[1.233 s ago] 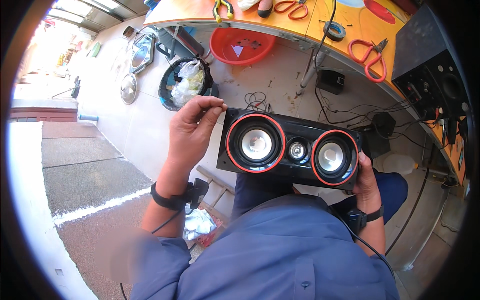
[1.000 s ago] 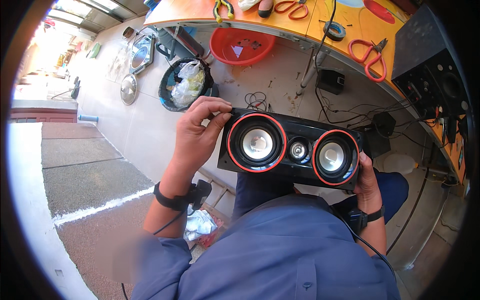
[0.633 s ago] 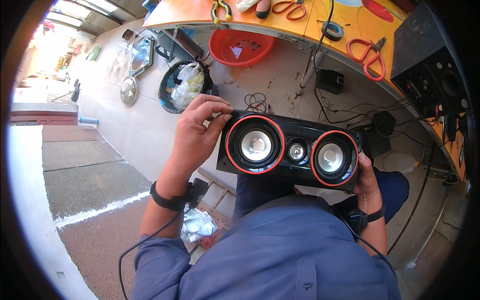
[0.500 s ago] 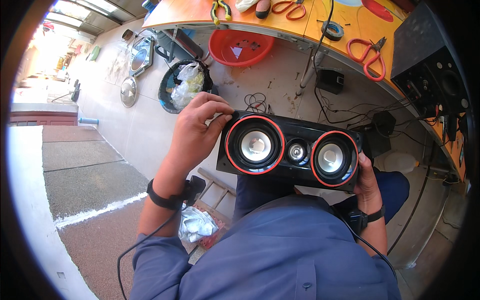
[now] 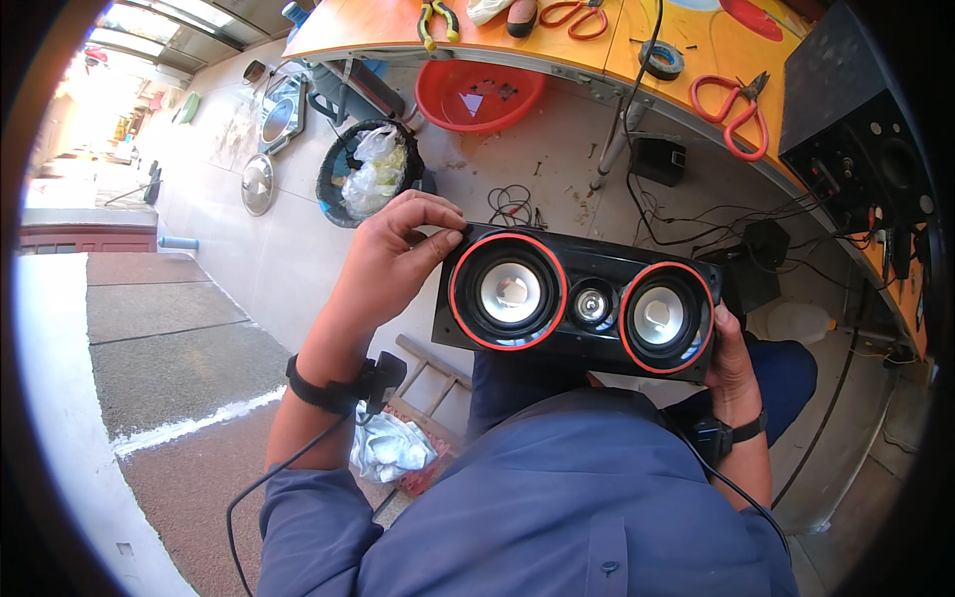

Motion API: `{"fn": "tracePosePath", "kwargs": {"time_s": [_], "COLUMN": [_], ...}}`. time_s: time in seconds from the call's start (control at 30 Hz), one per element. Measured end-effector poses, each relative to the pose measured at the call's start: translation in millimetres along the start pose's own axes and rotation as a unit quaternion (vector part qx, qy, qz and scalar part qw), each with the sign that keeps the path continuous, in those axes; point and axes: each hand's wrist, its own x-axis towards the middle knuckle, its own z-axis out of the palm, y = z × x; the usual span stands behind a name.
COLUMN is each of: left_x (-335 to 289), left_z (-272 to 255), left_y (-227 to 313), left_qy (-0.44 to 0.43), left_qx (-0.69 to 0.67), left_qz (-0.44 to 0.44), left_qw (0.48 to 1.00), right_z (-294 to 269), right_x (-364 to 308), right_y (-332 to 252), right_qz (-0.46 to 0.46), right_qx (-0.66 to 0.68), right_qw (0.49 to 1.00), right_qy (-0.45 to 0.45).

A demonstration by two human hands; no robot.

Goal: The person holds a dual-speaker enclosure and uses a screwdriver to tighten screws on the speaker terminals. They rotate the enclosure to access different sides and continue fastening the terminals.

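Note:
A glossy black speaker box [image 5: 587,353] is held in front of my lap, its front facing up. Two silver-centred drivers with red-orange rings flank a small tweeter [image 5: 591,306]. My right hand [image 5: 731,363] grips the right end, thumb on the edge of the front and the other fingers mostly hidden behind. At the upper left corner, my left hand [image 5: 398,254] is closed, thumb and forefinger pinched together against the front. Whatever lies between those fingertips is too small or hidden to make out.
Above is an orange table [image 5: 597,60] with pliers [image 5: 438,22], scissors [image 5: 574,18], black tape [image 5: 662,61] and red-handled cutters [image 5: 733,114]. A large black speaker [image 5: 856,129] stands on its right side. Below are a red basin [image 5: 477,119], a lined bin [image 5: 373,179] and loose cables [image 5: 512,204].
My left forearm has shifted very slightly left and down, while its pinched fingertips stay at the corner. The speaker box and my right hand have hardly moved.

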Motion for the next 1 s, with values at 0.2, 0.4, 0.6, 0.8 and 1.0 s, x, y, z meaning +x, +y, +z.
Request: {"fn": "tracePosePath", "kwargs": {"time_s": [0.2,0.4,0.6,0.8,1.0], "left_x": [-0.2,-0.4,-1.1,-2.7,-3.9], "left_z": [0.2,0.1,0.1,-0.7,2.9], "left_y": [-5.9,-5.3,-3.4,0.6,-4.0], "left_qy": [0.0,-0.003,-0.008,-0.03,-0.001], "left_qx": [-0.016,-0.044,-0.01,0.02,-0.017], "left_qz": [-0.006,-0.04,-0.022,-0.024,-0.025], "left_qw": [1.0,0.998,1.0,0.999,1.0], "right_z": [-0.2,-1.6,-3.9,-3.2,-0.1], "right_x": [-0.6,-0.1,-0.2,-0.5,-0.1], "right_y": [-0.4,1.1,2.2,1.7,1.0], "right_qz": [-0.001,0.002,0.002,0.007,0.006], "right_qx": [0.001,-0.002,0.0,0.002,0.01], "right_qw": [1.0,1.0,1.0,1.0,1.0], "right_qy": [-0.011,-0.006,-0.005,-0.002,-0.004]}}
